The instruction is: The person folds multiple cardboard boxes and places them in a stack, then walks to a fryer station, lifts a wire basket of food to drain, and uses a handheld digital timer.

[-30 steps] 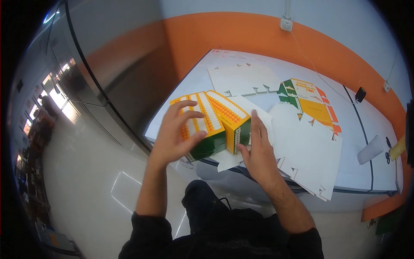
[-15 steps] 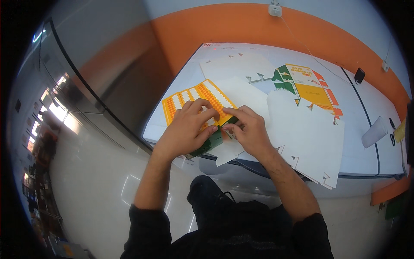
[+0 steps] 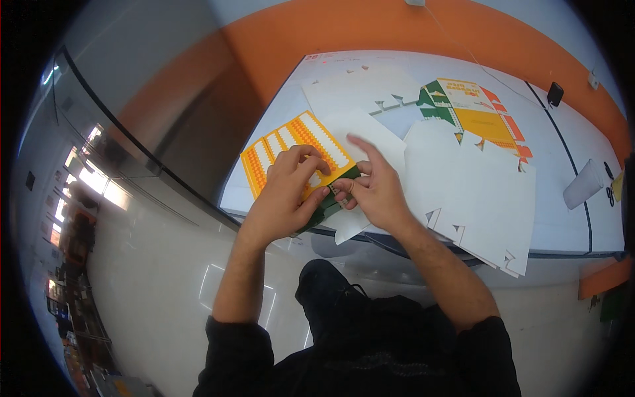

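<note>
Orange-and-yellow printed card, thin, creased: carton (image 3: 297,147) now pressed flat on near-left edge of bench (image 3: 569,225), where a second ago it stood as raised box; judged collapsed for folding. Left hand (image 3: 284,195) flat on top, fingers curled over its green edge. Right hand (image 3: 374,188) pinching that green flap, index finger lifted. Beyond: white die-cut blanks (image 3: 476,192), matte, notched tabs, overlapping. Farther: flat printed blank (image 3: 473,112), green, yellow, red panels. Far right: white paper cup (image 3: 583,185) lying on side.
</note>
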